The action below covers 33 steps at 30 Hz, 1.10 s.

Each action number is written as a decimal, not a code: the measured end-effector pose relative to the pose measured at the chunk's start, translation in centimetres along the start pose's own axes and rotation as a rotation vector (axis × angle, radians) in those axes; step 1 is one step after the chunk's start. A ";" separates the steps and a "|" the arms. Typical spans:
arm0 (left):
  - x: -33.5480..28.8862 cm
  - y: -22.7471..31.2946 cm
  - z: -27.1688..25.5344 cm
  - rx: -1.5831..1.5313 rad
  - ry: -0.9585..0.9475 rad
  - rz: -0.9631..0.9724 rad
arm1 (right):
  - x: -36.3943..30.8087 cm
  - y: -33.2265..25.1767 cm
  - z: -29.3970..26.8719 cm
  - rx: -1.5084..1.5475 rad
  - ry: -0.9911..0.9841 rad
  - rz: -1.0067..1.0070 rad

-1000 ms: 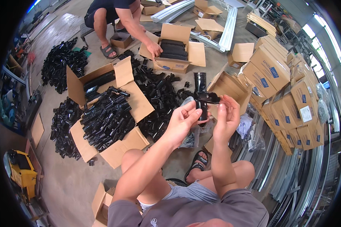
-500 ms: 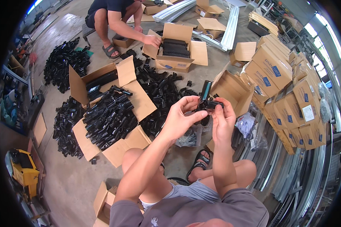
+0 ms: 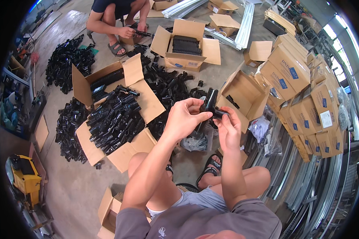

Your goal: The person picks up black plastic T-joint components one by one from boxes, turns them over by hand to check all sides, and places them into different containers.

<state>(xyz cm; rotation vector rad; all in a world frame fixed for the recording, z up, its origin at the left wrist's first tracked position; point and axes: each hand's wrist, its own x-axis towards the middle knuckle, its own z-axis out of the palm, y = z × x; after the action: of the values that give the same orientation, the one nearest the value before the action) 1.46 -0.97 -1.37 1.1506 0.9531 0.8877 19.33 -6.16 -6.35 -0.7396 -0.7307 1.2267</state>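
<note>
Concrete floor bears open cartons; one holds stacked black parts.

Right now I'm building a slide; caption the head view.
Left hand and right hand hold black hardware near an open carton.

Hands: left hand and right hand are out front, one tubular fitting between them
Left carton: loose fittings heaped at the near side, rows of them behind
Floor heaps: one heap behind-left of that carton, another on its left, a third off its right
Far carton: past the hands, fittings packed in it, co-worker back-left
Right carton: beyond the right hand, single fitting inside, plastic bag in front
Far right: boxes stacked on a pallet, metal profiles nearer
</note>
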 end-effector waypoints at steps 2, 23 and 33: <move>0.2 -0.6 -0.1 0.168 0.080 0.046 | 0.0 1.2 0.1 0.038 0.019 0.046; 5.8 -1.4 -7.3 0.942 0.681 0.412 | -9.5 13.0 -3.9 -0.086 0.360 0.792; 1.6 -7.6 6.5 0.981 -0.015 0.391 | -4.3 3.5 2.8 0.481 0.242 0.399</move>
<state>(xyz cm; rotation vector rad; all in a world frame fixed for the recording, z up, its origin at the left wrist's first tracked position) 8.72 -2.99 -8.14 2.2308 1.2117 0.7015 14.32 -9.45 -8.00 -0.6287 -0.0724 1.5637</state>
